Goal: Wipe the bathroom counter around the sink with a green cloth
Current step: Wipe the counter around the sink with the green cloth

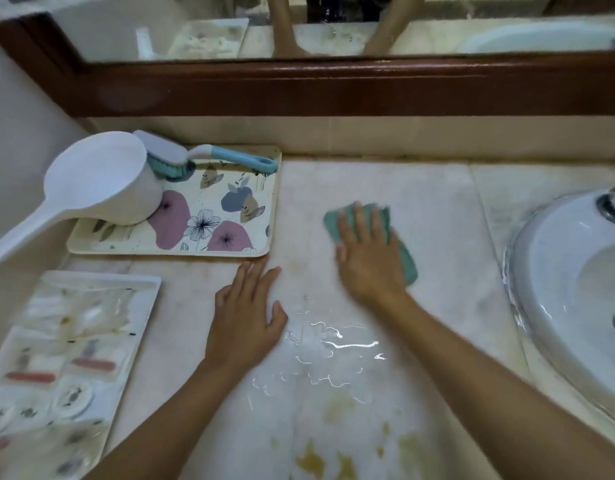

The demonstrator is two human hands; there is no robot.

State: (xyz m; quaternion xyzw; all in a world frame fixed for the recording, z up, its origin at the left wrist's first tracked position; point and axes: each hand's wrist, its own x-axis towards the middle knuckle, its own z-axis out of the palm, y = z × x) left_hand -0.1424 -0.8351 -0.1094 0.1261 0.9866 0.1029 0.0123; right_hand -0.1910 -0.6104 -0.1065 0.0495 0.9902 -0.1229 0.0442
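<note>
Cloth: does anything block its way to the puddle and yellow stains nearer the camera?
Nothing visible does. Bare counter runs from the cloth, under the right hand, to the puddle and stains. The left hand rests flat beside the puddle's left edge, off that path.

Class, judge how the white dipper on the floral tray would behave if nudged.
The white dipper lies tipped over on the floral tray, so its round cup may roll. Its long handle overhangs the tray, so it could pivot. Likely light: it looks plastic.
</note>
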